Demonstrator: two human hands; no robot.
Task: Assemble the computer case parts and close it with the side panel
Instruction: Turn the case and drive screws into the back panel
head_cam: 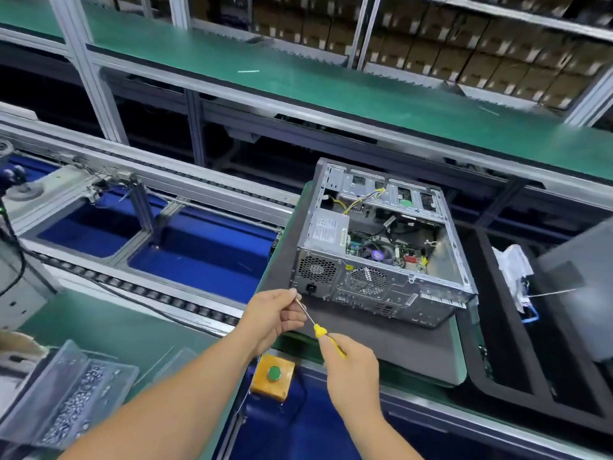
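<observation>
A: Two hands on one yellow-handled screwdriver! The right hand grips the handle, and the left hand pinches the tip of the shaft.

B: Maybe a screw there, too small to tell. The computer case lies open-sided on the dark mat, just beyond the hands
</observation>
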